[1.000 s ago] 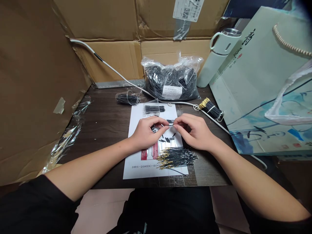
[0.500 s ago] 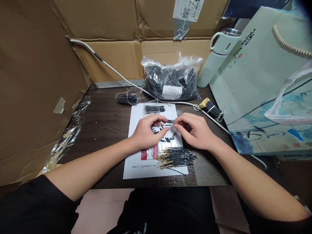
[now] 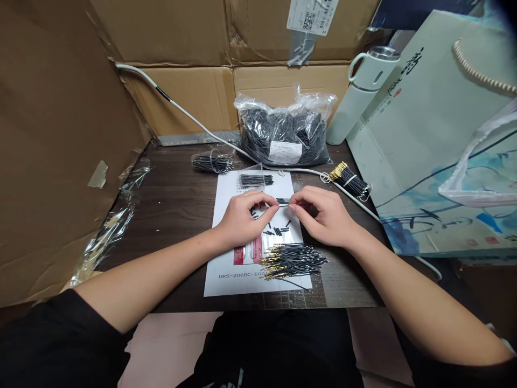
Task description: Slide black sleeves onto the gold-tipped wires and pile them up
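On the dark table (image 3: 177,199), boxed in by cardboard: a small workplace, listed from big to small.
Cardboard walls (image 3: 48,151): they stand on the left and at the back, close around the table.
Paper bag (image 3: 436,140): it leans at the right edge, with a pale flask (image 3: 361,91) just behind it.
Plastic bag of wires (image 3: 285,134): full, at the back middle; a white cable (image 3: 194,121) runs past it across the table.
White sheet (image 3: 230,269): it lies flat in the middle and serves as the work mat.
Loose wires (image 3: 293,260): a heap of black wires with gold tips at the near edge of the sheet, just below the right hand.
Bundles: one tied bunch with gold tips (image 3: 350,180) at the right, a smaller one (image 3: 212,163) at the back left, another (image 3: 256,180) at the top of the sheet.
Left hand (image 3: 242,218): curled, thumb and forefinger pinched together on something too small to make out.
Right hand (image 3: 325,215): likewise pinched, holding the thin wire (image 3: 283,202) that spans the gap between the two hands.
Short black sleeves (image 3: 277,230): scattered on the sheet between and under the hands.
Doing it well: as I judge it, the fingertips should stay close to the wire's end, the wire straight, and both hands low over the sheet so a dropped piece lands where it shows.
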The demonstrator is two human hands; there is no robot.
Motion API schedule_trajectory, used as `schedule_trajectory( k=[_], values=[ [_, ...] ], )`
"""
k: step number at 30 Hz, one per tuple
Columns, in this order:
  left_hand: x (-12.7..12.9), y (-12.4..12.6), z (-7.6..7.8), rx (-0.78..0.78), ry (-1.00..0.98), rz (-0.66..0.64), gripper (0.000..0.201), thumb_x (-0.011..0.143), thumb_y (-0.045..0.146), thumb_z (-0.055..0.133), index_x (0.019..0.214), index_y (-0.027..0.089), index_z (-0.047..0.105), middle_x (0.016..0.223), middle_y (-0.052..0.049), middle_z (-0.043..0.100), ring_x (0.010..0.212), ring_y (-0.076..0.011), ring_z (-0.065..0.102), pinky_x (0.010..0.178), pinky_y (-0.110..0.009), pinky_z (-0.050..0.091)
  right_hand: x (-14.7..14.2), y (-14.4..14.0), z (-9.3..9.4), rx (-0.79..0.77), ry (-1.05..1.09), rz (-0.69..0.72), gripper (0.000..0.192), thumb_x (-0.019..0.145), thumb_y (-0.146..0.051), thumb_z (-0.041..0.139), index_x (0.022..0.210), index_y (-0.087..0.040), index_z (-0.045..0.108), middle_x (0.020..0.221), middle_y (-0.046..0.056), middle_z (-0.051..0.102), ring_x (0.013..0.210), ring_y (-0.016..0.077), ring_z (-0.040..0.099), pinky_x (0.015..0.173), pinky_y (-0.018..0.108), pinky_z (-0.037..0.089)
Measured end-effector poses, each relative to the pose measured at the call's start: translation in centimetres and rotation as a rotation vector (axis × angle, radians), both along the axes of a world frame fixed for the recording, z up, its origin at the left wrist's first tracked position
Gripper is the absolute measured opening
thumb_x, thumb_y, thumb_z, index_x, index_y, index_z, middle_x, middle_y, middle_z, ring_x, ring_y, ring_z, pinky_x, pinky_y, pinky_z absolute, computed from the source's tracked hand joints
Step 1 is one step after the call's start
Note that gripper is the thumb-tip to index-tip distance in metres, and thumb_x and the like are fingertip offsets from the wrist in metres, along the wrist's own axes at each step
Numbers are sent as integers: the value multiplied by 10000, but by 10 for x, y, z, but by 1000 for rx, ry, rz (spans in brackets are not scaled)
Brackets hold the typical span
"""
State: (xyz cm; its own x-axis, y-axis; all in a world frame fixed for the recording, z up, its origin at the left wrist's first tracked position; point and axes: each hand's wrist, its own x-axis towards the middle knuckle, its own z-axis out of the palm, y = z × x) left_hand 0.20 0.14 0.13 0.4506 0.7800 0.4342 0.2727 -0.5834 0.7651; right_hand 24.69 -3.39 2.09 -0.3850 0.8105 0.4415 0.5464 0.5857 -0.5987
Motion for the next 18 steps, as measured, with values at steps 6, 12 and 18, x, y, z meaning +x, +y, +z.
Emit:
schedule_trajectory(
  k=[6, 12, 18],
  values=[
    [1, 0, 0, -7, 5, 5, 55, 996, 247, 757, 989, 216, 802, 975, -47, 829, 887, -207, 745, 844, -376, 584, 0, 0, 1, -2, 2, -3, 99, 1057, -203, 618, 993, -227, 689, 868, 35, 694, 763, 203, 613, 701, 360, 470],
    [0, 0, 1, -8, 16, 2, 44, 983, 237, 761, 985, 217, 800, 960, -43, 821, 862, -201, 731, 826, -372, 576, 1, 1, 0, -6, -1, 2, 93, 1061, -199, 621, 1000, -224, 688, 884, 37, 699, 777, 202, 619, 712, 363, 477],
    [0, 0, 0, -25, 21, 26, 85, 951, 244, 786, 1029, 209, 787, 991, -47, 807, 849, -188, 703, 819, -363, 569, 1, 0, 1, -7, 0, 2, 91, 1061, -197, 625, 998, -222, 686, 881, 32, 696, 773, 198, 619, 710, 359, 474]
  ],
)
